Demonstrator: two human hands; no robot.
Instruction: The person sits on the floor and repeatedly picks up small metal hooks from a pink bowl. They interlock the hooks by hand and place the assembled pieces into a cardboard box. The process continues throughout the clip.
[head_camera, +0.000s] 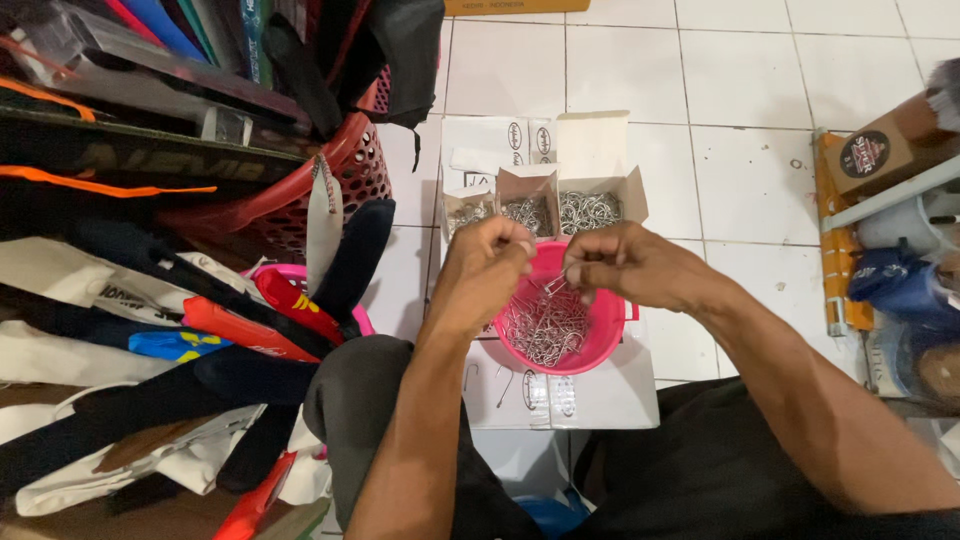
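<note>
Wire clips (553, 284) are pinched by both hands (487, 262) (622, 264) over a pink bowl (604, 325); boxes (545, 205) behind are half blocked, red basket (352, 165) cut off by bags.

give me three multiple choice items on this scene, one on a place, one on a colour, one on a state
1. Where does the round pink plastic bowl of small metal wire clips sit?
A. on a flat white cardboard box on the floor
B. inside the red basket
C. on a chair

2. What colour is the perforated plastic basket at the left?
A. blue
B. red
C. yellow

3. How do the left hand and right hand stand?
A. both flat on the floor
B. one behind the back
C. both raised over the bowl, fingertips pinched on wire clips

Answers: 1 A, the white cardboard box shows under and around the bowl. 2 B, its rim and wall are red. 3 C, both hands meet above the bowl, pinching thin wire pieces.
</note>
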